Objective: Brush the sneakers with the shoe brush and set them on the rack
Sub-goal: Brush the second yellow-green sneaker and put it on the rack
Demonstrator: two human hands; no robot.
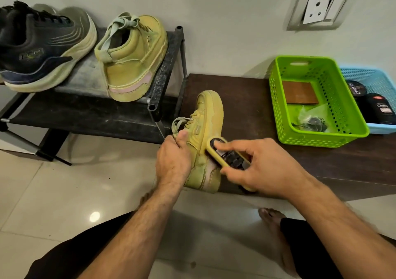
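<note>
Inspector: State the position of the item under work.

Assessor: One yellow sneaker point(205, 141) lies tipped on its side on the dark wooden platform point(246, 99), toe toward the wall, heel toward the person. Its mate, the second yellow sneaker point(132, 60), stands on the top shelf of the black shoe rack point(167, 64), just beside a dark running shoe point(40, 49).

Inspector: Left hand?

Assessor: The left hand point(173, 161) grips the sneaker at its collar, fingers curled over the opening, thumb up against the laces.

Inspector: Right hand?

Assessor: The right hand point(257, 167) holds the shoe brush point(227, 156), a yellow-framed brush with a dark centre. The forefinger lies extended along its back; the thumb and remaining fingers curl round its edges. The brush is pressed against the sneaker's side, near the sole.

Inspector: Surroundings?

Assessor: A green plastic basket point(276, 99) sits on the platform to the right, containing a brown flat piece point(300, 92) and a clear bag of small dark items point(310, 120). Touching it, a blue basket point(381, 128) holds dark polish containers point(377, 107). A wall socket point(321, 9) is above. The floor is pale tile point(53, 193).
</note>
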